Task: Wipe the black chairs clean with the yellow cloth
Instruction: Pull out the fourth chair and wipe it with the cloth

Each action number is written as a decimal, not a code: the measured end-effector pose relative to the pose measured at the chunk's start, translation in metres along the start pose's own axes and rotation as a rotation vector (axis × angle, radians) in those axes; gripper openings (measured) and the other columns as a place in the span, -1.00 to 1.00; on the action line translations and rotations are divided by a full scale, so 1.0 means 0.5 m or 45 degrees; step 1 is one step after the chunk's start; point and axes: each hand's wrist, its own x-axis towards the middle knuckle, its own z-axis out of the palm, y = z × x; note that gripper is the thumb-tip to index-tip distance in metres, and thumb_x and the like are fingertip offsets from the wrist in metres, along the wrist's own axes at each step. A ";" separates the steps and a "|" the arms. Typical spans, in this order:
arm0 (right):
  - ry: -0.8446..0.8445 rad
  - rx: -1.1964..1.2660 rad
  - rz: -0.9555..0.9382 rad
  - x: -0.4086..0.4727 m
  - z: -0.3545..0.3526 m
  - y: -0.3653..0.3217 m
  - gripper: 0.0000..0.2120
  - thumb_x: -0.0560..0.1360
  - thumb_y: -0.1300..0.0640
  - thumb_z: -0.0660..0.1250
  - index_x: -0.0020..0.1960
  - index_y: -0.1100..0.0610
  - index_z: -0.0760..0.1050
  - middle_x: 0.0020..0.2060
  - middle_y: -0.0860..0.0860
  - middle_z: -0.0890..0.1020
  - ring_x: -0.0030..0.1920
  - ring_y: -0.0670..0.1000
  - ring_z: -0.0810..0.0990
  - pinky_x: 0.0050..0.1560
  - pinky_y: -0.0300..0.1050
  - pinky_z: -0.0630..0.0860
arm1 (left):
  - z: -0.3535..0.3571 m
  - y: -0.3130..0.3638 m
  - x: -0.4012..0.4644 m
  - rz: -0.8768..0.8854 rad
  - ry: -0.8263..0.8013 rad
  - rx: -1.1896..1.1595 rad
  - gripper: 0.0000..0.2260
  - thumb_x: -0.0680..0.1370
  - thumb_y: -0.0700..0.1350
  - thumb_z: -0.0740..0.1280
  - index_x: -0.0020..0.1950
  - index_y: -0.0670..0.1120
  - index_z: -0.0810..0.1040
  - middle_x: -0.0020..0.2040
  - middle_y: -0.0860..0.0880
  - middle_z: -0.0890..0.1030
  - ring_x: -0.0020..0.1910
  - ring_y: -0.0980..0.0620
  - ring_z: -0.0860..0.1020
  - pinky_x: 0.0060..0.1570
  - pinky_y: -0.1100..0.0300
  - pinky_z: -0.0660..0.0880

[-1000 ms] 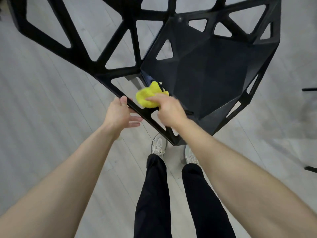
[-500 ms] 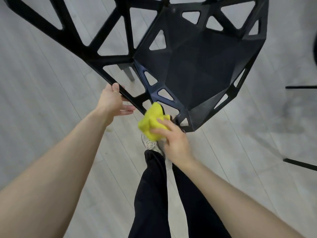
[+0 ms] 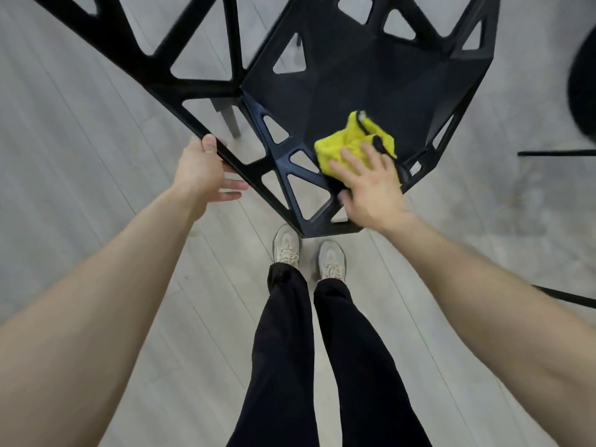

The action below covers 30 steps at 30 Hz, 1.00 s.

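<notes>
I see one black chair [image 3: 364,75] filling the upper frame, its seat pan facing up toward me and its triangular-cutout side panel running diagonally from upper left down to a corner just above my shoes [image 3: 309,253]. One yellow cloth [image 3: 351,140], bunched, lies on the near part of the seat, its longer run going from lower left to upper right. My right hand [image 3: 367,182] presses on the cloth with fingers spread nearly flat. My left hand [image 3: 203,169] holds the panel's outer bar, thumb over the top, fingers underneath. Count: two hands, two shoes. The floor [image 3: 80,150] is pale grey planking; dark furniture edges [image 3: 558,153] show at right.
</notes>
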 end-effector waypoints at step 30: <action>0.058 -0.056 -0.878 0.108 -0.029 0.297 -0.44 0.63 0.01 0.31 0.62 -0.07 0.38 0.64 0.15 0.31 0.66 0.19 0.24 0.64 0.33 0.08 | 0.301 -0.089 -0.028 0.640 0.276 1.554 -0.12 0.40 0.34 0.40 0.51 -0.25 0.42 0.46 -0.29 0.49 0.55 -0.30 0.36 0.63 -0.28 0.15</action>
